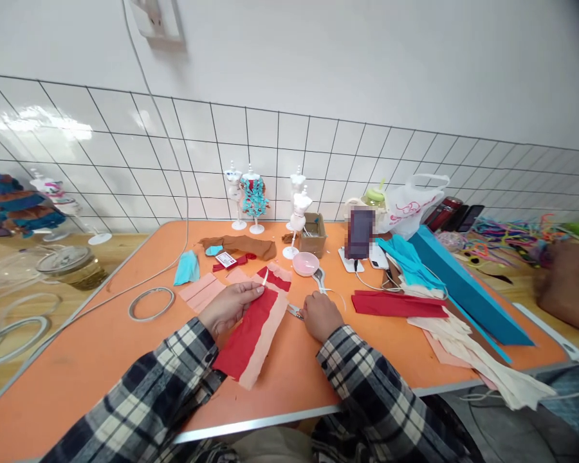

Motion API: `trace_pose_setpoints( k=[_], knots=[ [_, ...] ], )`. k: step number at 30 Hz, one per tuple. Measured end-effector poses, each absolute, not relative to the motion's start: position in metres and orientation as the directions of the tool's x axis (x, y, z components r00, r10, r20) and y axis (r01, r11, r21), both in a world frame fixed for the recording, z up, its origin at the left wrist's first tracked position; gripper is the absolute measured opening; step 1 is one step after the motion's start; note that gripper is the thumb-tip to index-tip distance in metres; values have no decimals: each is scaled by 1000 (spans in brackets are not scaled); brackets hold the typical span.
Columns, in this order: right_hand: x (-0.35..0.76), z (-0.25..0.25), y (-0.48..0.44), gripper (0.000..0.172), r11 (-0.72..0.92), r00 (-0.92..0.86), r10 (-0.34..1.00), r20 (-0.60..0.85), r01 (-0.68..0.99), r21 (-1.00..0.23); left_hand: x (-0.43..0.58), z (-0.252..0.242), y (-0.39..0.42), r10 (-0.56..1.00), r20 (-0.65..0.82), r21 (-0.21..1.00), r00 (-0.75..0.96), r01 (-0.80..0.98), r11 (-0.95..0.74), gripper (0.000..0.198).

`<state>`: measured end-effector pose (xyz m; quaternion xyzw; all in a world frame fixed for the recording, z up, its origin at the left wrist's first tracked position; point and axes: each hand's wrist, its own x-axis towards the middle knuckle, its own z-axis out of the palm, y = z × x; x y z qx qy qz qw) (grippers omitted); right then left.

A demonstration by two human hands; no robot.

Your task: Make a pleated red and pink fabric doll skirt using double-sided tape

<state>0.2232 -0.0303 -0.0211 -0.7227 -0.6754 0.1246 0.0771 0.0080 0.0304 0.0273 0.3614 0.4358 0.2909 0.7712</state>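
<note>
My left hand (234,305) is closed on the upper left edge of a red and peach fabric piece (255,334), which hangs toward the table's front. A small white strip (265,276) sticks up by my left fingertips; I cannot tell what it is. To the right, my right hand (322,316) is curled closed, with the metal blades of small scissors (295,312) pointing out of it toward the fabric. Behind the fabric lie another red and peach piece (278,278) and a folded peach piece (200,290). A pink bowl (305,263) stands behind my right hand.
Small white dress forms (298,222) and a cardboard box (313,235) stand at the back of the orange table (149,360). A phone (359,233) stands upright. Red cloth (398,303) and a blue sheet (468,296) lie right. Another person's arm (567,289) is at far right.
</note>
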Motion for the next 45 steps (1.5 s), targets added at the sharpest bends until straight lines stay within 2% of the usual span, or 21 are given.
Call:
trace_pose_setpoints(
  k=[5,7,10,13,17,23,28,34,45],
  knots=[
    [231,-18,-20,14,-129,112,991,-69,935,-332,2,-12,42,750,-502,792,431,-119,599,20],
    [231,-19,-11,17,-118,112,993,-41,868,-482,-1,-18,42,747,-507,789,431,-117,603,23],
    [222,-24,3,18,-58,121,992,31,666,-743,-4,-20,43,746,-502,786,438,-130,605,23],
    [209,-31,7,20,26,38,998,56,546,-837,-6,-22,45,743,-504,783,441,-130,608,21],
    [196,-36,-2,22,122,-127,990,64,530,-839,-4,-25,43,749,-495,790,440,-130,599,21],
    [188,-33,-14,19,108,-129,991,27,682,-723,5,-25,34,806,-438,841,399,-136,524,24],
    [181,-36,-14,11,98,-96,994,48,625,-775,8,-26,31,832,-385,885,400,-97,456,30],
    [177,-44,-14,13,91,-96,994,47,532,-842,10,-30,29,853,-324,919,409,-79,386,36],
    [171,-52,-13,12,24,-4,1000,25,452,-892,11,-33,29,848,-313,916,428,-100,389,36]
  ],
)
